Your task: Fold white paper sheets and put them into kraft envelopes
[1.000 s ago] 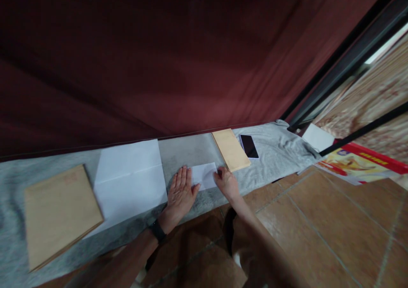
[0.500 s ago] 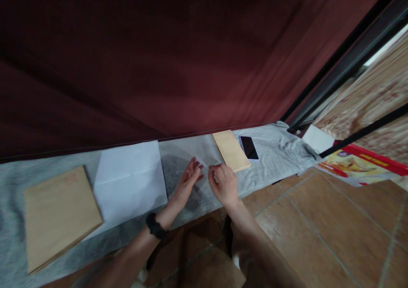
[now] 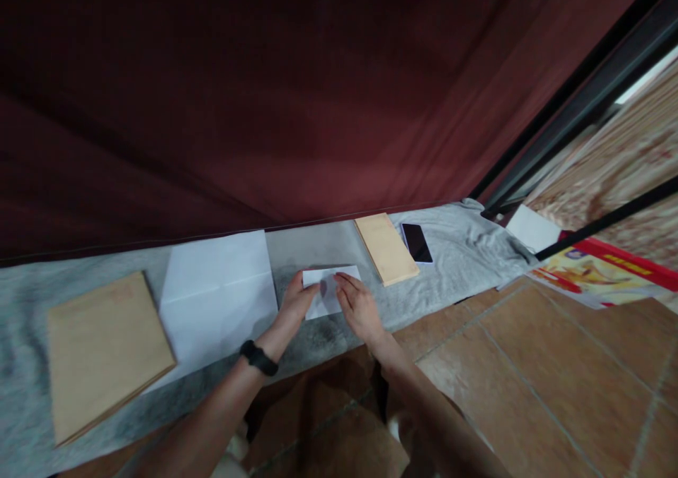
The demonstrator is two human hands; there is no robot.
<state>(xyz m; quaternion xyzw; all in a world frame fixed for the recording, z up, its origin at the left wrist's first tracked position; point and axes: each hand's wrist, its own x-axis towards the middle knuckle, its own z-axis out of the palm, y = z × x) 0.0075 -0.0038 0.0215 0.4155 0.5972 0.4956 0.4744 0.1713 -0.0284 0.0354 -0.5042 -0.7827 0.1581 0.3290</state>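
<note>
A small folded sheet of white paper (image 3: 324, 300) is in front of me, just above the grey cloth. Its left edge sits between the thumb and fingers of my left hand (image 3: 293, 303), which wears a black watch (image 3: 258, 358). From the right, my right hand (image 3: 361, 311) has its fingers over the face of the sheet, closed on its right part. Beside my left hand lies a large white sheet (image 3: 222, 287) with a crease across it. Right of my right hand is a stack of tan envelopes (image 3: 388, 250).
Large brown envelopes (image 3: 109, 351) overlap the white sheet at the left. A phone (image 3: 417, 243) lies beyond the tan stack. The grey cloth (image 3: 460, 252) covers a narrow bench against a dark red curtain (image 3: 318, 111). A colourful box (image 3: 604, 273) is at the right, above the tiled floor.
The folded paper, seen nearly edge-on before, now faces up between my hands. My left fingers have closed on its left side; my right hand has moved down onto it.
</note>
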